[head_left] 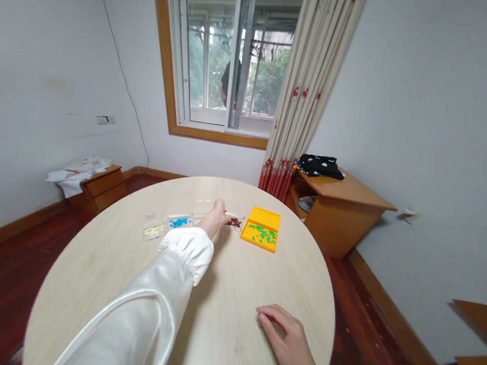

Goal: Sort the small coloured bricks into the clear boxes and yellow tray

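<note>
My left hand (216, 218), below a white satin sleeve, reaches across the round table to a clear box of small dark brown pieces (234, 222). Its fingers point down by the box and are mostly hidden. To its left are a clear box of blue pieces (180, 222) and one of pale yellow pieces (153, 230). An open yellow case (267, 217) with small green pieces (263, 235) lies to the right. Near me, my right hand (287, 336) rests at the table's front, thumb and forefinger tips together; whatever they may pinch is too small to make out.
The round pale wooden table (231, 296) fills the foreground. Behind its right side stands a brown desk (342, 208) with folded black cloth (320, 166). Papers (80, 168) lie on a low cabinet (105, 187) at left. A curtain (303, 88) hangs beside the window.
</note>
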Tool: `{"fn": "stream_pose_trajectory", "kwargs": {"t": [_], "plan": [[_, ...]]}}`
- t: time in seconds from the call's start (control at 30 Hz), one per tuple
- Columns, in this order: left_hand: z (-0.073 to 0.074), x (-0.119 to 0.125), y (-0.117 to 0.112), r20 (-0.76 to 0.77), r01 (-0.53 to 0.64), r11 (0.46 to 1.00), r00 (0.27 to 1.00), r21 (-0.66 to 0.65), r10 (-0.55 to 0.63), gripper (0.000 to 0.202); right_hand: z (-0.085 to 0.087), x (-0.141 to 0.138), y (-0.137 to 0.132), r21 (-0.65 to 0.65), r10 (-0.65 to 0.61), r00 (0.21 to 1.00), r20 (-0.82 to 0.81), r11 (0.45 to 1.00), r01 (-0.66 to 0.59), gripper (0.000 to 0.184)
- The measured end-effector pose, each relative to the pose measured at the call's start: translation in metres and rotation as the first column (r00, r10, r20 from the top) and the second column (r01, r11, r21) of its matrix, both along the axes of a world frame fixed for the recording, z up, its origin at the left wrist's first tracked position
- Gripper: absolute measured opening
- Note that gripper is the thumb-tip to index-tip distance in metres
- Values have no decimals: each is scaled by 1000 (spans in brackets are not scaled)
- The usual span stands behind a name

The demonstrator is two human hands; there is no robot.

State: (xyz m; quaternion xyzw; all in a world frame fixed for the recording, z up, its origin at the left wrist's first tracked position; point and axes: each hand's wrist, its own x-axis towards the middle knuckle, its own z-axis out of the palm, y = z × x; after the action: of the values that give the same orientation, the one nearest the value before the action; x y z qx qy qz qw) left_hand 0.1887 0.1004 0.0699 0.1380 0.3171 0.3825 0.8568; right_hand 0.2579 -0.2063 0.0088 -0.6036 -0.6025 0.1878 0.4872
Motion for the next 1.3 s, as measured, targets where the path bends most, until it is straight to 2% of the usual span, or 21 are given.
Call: {"fn": "stream_pose_trajectory", "kwargs": {"t": [0.07, 0.17, 0.27, 0.4, 0.63, 0.8, 0.97, 1.3], "plan": [[1, -3, -2, -118, -52, 999, 992, -12, 50, 33, -2, -1, 0, 1, 6, 1000, -3, 1000, -6, 21], [5, -12, -12, -232, -61, 998, 971, 0, 59, 31, -5, -2, 1, 6, 17, 1000, 3, 1000, -17, 21], [9, -31, -27, -262, -31, 999, 964, 34, 39, 29, -8, -2, 3, 14, 24, 1000, 17, 1000, -25, 20], [10, -68, -50, -263, -14, 998, 964, 61, 30, 30, -8, 0, 11, 14, 26, 998, 49, 1000, -27, 20], [-7, -136, -81, -216, -60, 997, 974, 46, 68, 36, 5, 5, 40, 51, 85, 987, 134, 994, -92, 19], [-25, -169, -101, -150, -76, 996, 986, -49, 68, 38, 16, 2, 60, 62, 149, 972, 184, 985, -163, 20], [-35, -183, -113, -77, -123, 985, 990, -121, 115, 36, 20, -1, 67, 15, 200, 952, 232, 978, -209, 23], [-37, -189, -117, -49, -135, 980, 990, -148, 129, 36, 17, 6, 72, -79, 237, 930, 280, 971, -224, 24]]}}
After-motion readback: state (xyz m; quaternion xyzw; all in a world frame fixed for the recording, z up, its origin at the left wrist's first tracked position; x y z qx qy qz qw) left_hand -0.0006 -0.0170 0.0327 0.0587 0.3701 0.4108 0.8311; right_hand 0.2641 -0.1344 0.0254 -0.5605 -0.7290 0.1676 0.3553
